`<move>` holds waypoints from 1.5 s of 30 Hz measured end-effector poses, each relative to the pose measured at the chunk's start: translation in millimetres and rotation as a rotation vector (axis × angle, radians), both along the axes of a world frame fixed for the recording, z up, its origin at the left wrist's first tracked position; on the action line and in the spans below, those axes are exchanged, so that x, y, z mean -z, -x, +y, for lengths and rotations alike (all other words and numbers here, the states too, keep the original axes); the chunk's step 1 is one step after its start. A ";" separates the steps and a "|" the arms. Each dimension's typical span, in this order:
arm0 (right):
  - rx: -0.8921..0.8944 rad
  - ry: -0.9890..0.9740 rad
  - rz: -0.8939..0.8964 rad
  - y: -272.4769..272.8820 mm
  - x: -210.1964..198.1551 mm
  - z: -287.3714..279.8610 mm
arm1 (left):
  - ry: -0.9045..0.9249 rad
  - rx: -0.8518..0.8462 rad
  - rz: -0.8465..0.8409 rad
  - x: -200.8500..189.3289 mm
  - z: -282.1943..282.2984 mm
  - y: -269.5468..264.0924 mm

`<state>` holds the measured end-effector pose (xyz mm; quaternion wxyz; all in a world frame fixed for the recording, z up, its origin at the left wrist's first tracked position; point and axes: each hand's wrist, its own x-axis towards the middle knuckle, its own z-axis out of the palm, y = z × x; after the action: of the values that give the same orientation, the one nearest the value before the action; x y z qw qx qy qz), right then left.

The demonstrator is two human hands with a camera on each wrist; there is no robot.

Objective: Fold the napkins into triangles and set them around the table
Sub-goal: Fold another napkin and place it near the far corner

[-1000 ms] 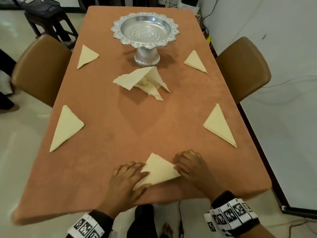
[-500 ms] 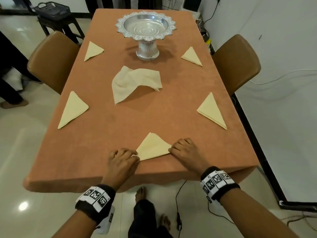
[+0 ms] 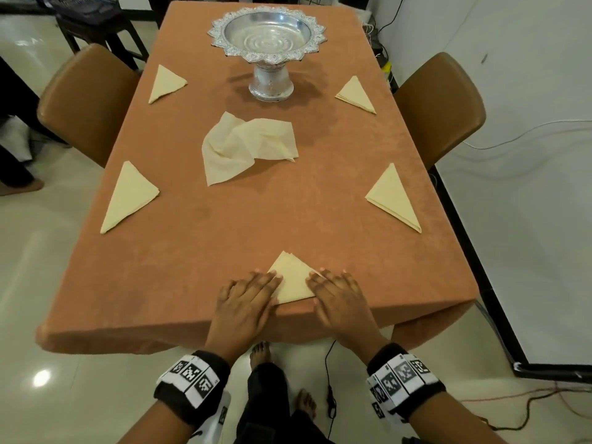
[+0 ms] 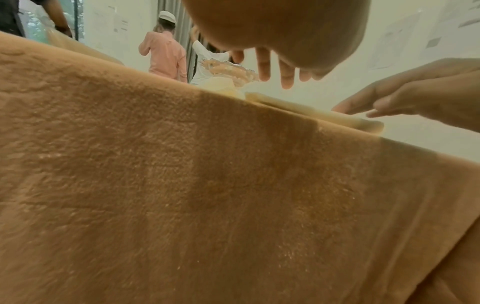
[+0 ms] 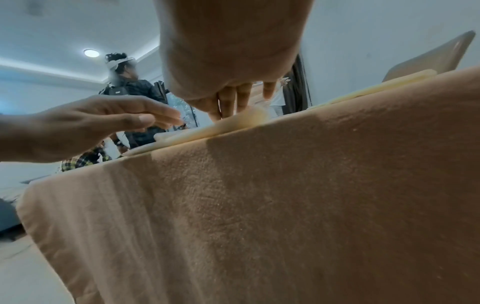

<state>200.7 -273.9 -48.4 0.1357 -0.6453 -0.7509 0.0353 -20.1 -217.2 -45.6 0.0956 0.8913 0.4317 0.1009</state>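
Note:
A cream napkin folded into a triangle [image 3: 293, 280] lies at the near edge of the orange-clothed table [image 3: 192, 267], its point facing away from me. My left hand [image 3: 246, 299] lies flat with straight fingers on the napkin's left side. My right hand [image 3: 336, 296] lies flat on its right corner. The left wrist view shows the napkin's edge [image 4: 311, 111] under my right hand [image 4: 415, 94]. An unfolded, rumpled napkin [image 3: 246, 145] sits mid-table. Folded triangles lie at the far left [image 3: 165, 83], far right [image 3: 355, 94], near left [image 3: 129, 195] and near right [image 3: 394, 197].
A silver pedestal bowl [image 3: 267, 32] stands at the far end of the table. Brown chairs flank it on the left [image 3: 83, 100] and right [image 3: 439, 104]. Cables trail on the floor at the right [image 3: 528, 408]. Other people stand behind the table in the wrist views.
Both hands went from curled fingers at the napkin's corners to lying flat on its two sides. The napkin now points straight away from me, closer to the table edge.

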 end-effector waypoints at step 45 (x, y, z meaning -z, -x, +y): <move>0.180 0.341 -0.070 -20.2 10.5 38.1 | 0.210 -0.158 0.030 1.0 7.5 -95.4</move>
<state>220.9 -235.8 -58.8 0.0009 -0.7242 -0.6777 0.1275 75.4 -209.7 -46.7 0.1737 0.8409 0.5103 0.0492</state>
